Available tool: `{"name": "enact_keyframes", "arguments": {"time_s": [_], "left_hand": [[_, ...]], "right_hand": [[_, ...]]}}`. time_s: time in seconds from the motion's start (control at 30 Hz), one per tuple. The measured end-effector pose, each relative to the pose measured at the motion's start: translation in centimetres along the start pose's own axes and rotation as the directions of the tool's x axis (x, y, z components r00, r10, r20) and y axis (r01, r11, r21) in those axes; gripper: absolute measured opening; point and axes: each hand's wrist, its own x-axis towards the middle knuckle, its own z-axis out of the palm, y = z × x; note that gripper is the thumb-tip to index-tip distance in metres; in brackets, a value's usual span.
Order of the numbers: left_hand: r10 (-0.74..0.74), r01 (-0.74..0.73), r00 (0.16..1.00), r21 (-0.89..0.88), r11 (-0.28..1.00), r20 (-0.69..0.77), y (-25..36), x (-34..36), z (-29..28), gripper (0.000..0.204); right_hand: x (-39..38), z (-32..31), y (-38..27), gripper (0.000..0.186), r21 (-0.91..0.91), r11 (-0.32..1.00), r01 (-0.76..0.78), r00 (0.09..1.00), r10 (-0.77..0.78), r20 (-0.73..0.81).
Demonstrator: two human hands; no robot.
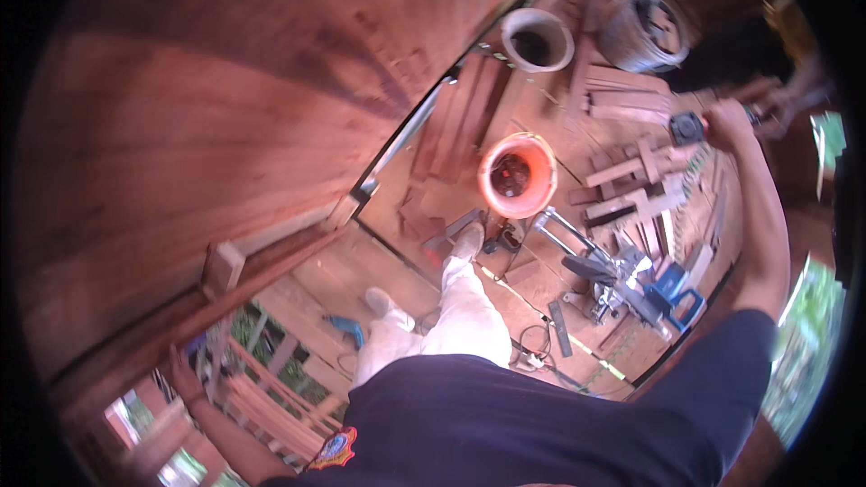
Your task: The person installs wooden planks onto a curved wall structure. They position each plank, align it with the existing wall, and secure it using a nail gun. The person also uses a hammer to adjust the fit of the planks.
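Black caps the left end of a handheld tool (687,128) at the far right of the scene, where the right hand (727,124) is closed around its middle, that arm stretched out nearly straight. The tool's long axis appears to run roughly left to right, the black end pointing left over the timber offcuts (636,203) and the other end toward a co-worker's hand (796,92) just beyond on the right; blur hides whether that hand touches it. The right hand is plainly the nearer one, since the left hand (180,374) is well apart at the near left, by the lower edge of the timber framing (271,290), and whether it grips or merely rests there I cannot tell. Between the two arms, on the plank floor (316,261), an orange bucket (544,176) stands beyond the person's feet, with a blue mitre saw (622,287) to its right and nearer. A teal power tool (346,331) lies left of the legs. Farther off are a pale bucket (563,43) and a filled grey bucket (627,41), while a large wooden panel (225,117) fills the left.
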Motion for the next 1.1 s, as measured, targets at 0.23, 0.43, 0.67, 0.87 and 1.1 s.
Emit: {"name": "enact_keyframes", "arguments": {"time_s": [0.23,0.43,0.67,0.87,1.1], "left_hand": [[0.028,-0.040,0.998,-0.200,0.979,-0.061,-2.7,-0.4,0.5,0.054],[0.141,-0.148,0.989,-0.203,0.968,-0.045,-2.4,-1.5,5.1,0.063],[0.336,-0.336,0.942,-0.069,0.939,-0.006,-6.2,-0.8,8.5,0.073],[0.554,-0.554,0.832,-0.072,0.829,-0.024,-5.4,-1.1,10.3,0.107],[0.600,-0.598,0.799,-0.065,0.799,0.031,-5.4,-0.2,10.3,0.118]], "right_hand": [[-2.2,-0.4,-17.2,0.020,0.302,0.952,0.051,0.982,-0.102,0.157],[-5.5,5.5,-36.3,0.040,0.829,0.559,-0.026,0.970,-0.185,0.156],[-14.4,0.5,-54.7,0.031,0.801,0.599,0.004,0.997,-0.069,0.046],[-20.8,-3.3,-64.1,0.035,0.795,0.604,-0.057,0.988,0.147,-0.040],[-23.0,-2.6,-72.2,0.043,0.866,0.464,-0.187,0.958,0.280,0.057]]}}
